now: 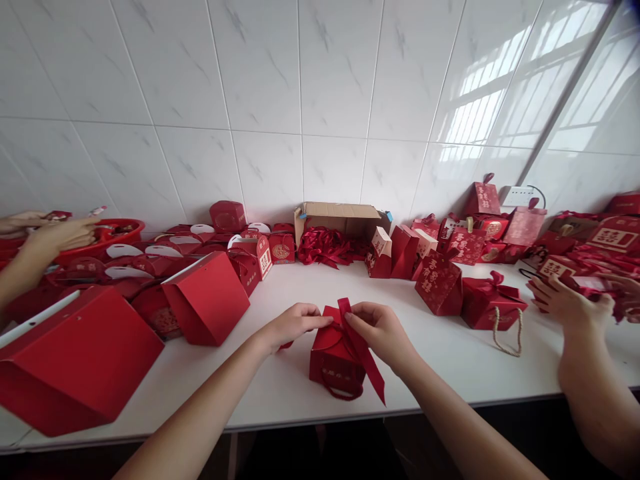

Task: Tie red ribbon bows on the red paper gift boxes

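Your forearms come up from six o'clock and meet over the small red gift box [336, 363], which stands on the white surface [280, 380] near its front edge, dead centre. Your left hand [293, 325] is curled, fingertips pressing the box top at its ten o'clock corner. Your right hand [381, 332] is pinched shut on the red ribbon [361, 347], which crosses the lid and hangs down toward five o'clock. At nine o'clock a large red box [75, 360] lies tilted, with a second one [207, 299] at ten o'clock. At twelve, an open cardboard carton [340, 217] spills ribbons. Co-workers' hands show at the far nine [55, 237] and three o'clock [567, 303] edges.
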A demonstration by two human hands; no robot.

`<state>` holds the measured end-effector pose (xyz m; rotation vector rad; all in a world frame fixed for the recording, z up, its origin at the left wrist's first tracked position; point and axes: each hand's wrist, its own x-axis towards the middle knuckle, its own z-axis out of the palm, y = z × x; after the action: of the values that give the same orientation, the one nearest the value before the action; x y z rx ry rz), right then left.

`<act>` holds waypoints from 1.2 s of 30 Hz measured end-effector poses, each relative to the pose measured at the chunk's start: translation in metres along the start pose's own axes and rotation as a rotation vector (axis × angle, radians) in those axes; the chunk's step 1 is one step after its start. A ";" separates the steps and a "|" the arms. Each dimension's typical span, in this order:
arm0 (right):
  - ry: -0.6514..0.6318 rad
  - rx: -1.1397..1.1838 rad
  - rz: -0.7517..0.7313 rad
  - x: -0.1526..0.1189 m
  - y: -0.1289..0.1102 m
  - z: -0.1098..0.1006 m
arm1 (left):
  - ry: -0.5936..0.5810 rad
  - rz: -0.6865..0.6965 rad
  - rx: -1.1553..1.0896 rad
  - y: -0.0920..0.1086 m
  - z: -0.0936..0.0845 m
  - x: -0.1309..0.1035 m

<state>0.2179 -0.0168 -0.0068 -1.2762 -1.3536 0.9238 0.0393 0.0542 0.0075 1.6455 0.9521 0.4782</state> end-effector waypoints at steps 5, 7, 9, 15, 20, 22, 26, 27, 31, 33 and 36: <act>0.099 -0.086 0.024 0.002 -0.003 0.006 | 0.046 0.131 0.087 0.023 -0.011 -0.017; 0.102 -0.128 0.014 0.002 -0.005 0.007 | 0.041 0.184 0.097 0.038 -0.012 -0.021; 0.064 -0.141 -0.009 0.000 -0.008 0.006 | 0.033 0.239 0.094 0.054 -0.008 -0.020; -0.145 -0.196 -0.092 -0.009 -0.018 0.003 | -0.043 0.344 0.003 0.081 0.009 0.000; -0.080 -0.084 -0.092 -0.008 -0.008 0.007 | 0.118 0.301 0.055 0.060 0.008 -0.001; -0.075 -0.019 -0.083 -0.007 -0.004 0.009 | 0.122 0.272 0.116 0.046 0.005 -0.009; -0.047 0.036 -0.070 -0.006 -0.002 0.011 | 0.093 0.302 0.186 0.025 0.005 -0.020; -0.023 0.052 -0.070 -0.006 -0.001 0.012 | 0.131 0.321 0.192 0.021 0.007 -0.021; 0.086 0.149 -0.096 -0.008 0.000 0.015 | 0.232 0.387 0.166 0.012 0.015 -0.020; 0.112 0.095 -0.139 -0.010 0.001 0.016 | 0.256 0.416 0.137 0.009 0.019 -0.020; 0.131 -0.065 -0.212 -0.012 0.000 0.017 | 0.274 0.435 0.102 0.006 0.024 -0.020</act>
<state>0.2006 -0.0272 -0.0121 -1.1943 -1.3939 0.6443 0.0468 0.0235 0.0097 1.9207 0.8218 0.9836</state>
